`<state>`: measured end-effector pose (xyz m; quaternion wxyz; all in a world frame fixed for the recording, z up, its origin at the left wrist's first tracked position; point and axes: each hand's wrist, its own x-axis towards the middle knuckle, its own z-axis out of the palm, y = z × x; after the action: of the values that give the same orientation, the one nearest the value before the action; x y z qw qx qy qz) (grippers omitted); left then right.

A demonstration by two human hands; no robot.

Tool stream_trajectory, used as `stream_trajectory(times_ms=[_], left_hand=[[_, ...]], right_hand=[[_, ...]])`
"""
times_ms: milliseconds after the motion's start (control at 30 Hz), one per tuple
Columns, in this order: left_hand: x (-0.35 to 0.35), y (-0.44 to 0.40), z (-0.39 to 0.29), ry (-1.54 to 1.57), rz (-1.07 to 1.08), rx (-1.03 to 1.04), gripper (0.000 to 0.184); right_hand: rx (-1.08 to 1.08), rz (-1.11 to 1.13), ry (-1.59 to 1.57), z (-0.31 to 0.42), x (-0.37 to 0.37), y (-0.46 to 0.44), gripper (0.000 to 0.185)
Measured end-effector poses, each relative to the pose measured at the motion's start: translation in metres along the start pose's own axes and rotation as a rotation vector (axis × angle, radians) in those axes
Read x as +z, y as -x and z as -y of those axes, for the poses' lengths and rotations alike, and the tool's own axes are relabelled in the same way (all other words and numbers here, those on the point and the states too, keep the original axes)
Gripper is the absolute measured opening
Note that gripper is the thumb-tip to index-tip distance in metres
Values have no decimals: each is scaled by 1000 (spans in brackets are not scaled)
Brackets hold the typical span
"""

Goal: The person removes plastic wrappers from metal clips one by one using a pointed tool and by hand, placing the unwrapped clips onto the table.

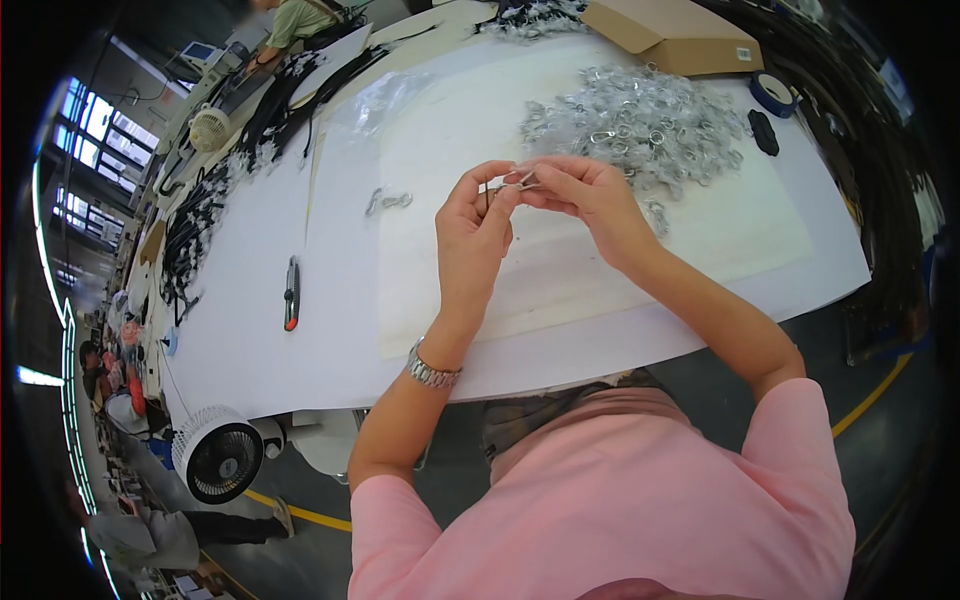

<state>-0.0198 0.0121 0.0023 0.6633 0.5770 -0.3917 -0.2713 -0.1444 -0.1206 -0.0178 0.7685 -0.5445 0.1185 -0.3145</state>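
Observation:
Both my hands meet above the white table (pixel 340 300), fingertips pinched together. My left hand (pixel 472 225) is closed on a small silvery metal clasp (pixel 527 182), and a thin dark strip (pixel 487 195) shows between its fingers. From the other side my right hand (pixel 595 195) pinches the same clasp; its exact form is partly hidden by the fingers. Just beyond my right hand lies a large pile of metal rings and clasps (pixel 650 125), many apparently in clear plastic. A few similar metal pieces (pixel 388 201) lie left of my left hand.
On the left lies a box cutter (pixel 292 293), with black straps (pixel 195 225) beyond. A cardboard box (pixel 680 35), a tape roll (pixel 773 93) and a black item (pixel 763 132) lie at the far right. A fan (pixel 222 455) stands by the near edge. Other people are at left.

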Motion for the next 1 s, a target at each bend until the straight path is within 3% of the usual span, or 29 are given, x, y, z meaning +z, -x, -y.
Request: stream_trajectory(times_ms=[367, 500, 533, 633, 733, 800, 867, 1000], left_hand=[[4, -1, 12, 124, 68, 43, 30], [-10, -3, -5, 56, 161, 75, 27], [-18, 1, -19, -69, 124, 6, 27], [-25, -6, -8, -89, 28, 74, 25], [-27, -9, 5, 41, 110, 68, 23], [-28, -8, 5, -22, 73, 117, 22], [-27, -6, 3, 74, 32, 154, 20], [-27, -5, 7, 131, 33, 160, 17]], right_hand=[[168, 106, -192, -28, -5, 2, 32], [61, 36, 71, -2, 10, 5, 34], [2, -70, 145, 2, 17, 7, 33], [88, 188, 311, 12, 6, 6, 32], [236, 288, 449, 4, 12, 11, 32], [290, 273, 442, 2, 5, 7, 33], [375, 284, 169, -5, -12, 1, 29], [503, 266, -67, 0, -17, -2, 25]])
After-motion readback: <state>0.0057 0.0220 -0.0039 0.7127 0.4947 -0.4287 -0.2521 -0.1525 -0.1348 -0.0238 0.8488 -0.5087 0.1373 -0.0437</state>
